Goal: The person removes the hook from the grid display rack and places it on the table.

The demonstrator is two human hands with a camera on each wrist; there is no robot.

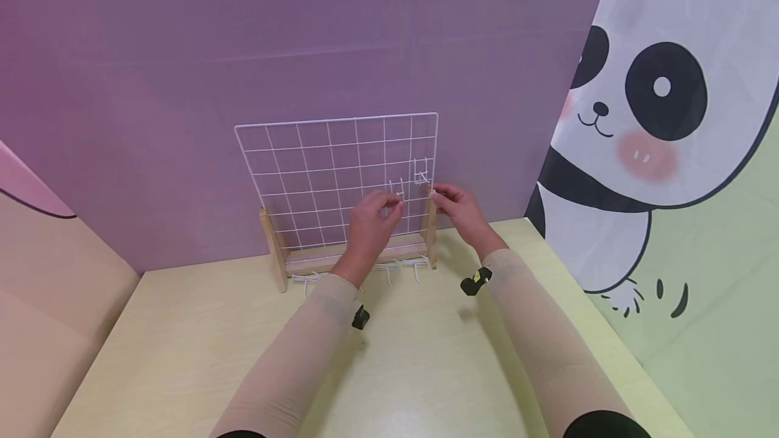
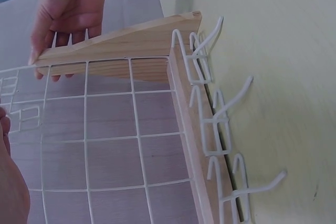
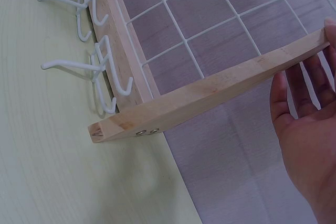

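Note:
A white wire grid panel [image 1: 316, 181] stands in a wooden stand with a base bar [image 1: 389, 249] and two side posts. My left hand [image 1: 368, 225] pinches a white wire hook [image 2: 25, 119] against the right part of the grid; its fingers partly cover the hook. With thumb and fingers my right hand [image 1: 464, 213] grips the top of the right wooden side post [image 3: 210, 90]. Another white hook [image 1: 421, 173] hangs on the grid, up and to the right of the left hand.
Several white wire hooks [image 2: 214, 119] lean in a row along the front of the base bar, prongs pointing outward over the pale table [image 1: 414, 357]. A purple wall [image 1: 341, 32] rises behind the grid. On the right is a panel with a panda picture [image 1: 645, 154].

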